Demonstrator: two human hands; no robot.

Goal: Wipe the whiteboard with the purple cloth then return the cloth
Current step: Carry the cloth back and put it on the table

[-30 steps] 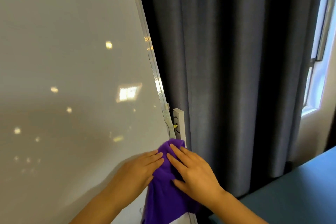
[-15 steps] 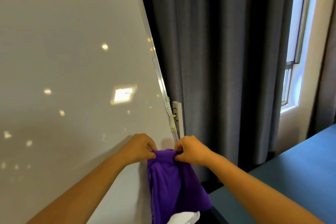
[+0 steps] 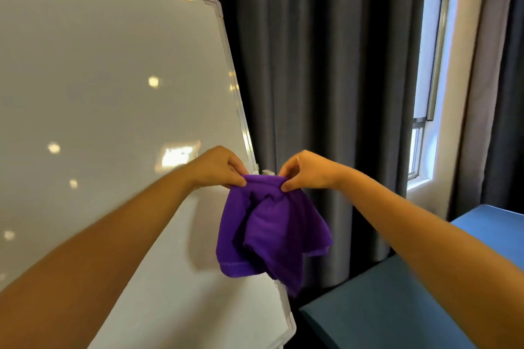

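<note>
The purple cloth point(image 3: 269, 231) hangs in loose folds in front of the whiteboard's right edge. My left hand point(image 3: 217, 167) pinches its top left corner and my right hand point(image 3: 307, 170) pinches its top right corner, so the top hem is stretched between them. The whiteboard point(image 3: 113, 93) fills the left of the view, tilted, with a metal frame and only ceiling-light reflections on its surface. A white bracket of the board's stand point(image 3: 266, 171) peeks out just behind the cloth's top edge.
Dark grey curtains point(image 3: 326, 65) hang right behind the board. A window point(image 3: 425, 127) lets in light at the right. Blue upholstered seats point(image 3: 377, 303) stand at the lower right, close to the board's bottom corner.
Both hands went from lying flat on the cloth at the board's edge to pinching its top corners and lifting it. The view has pulled back, showing the board's top right corner.
</note>
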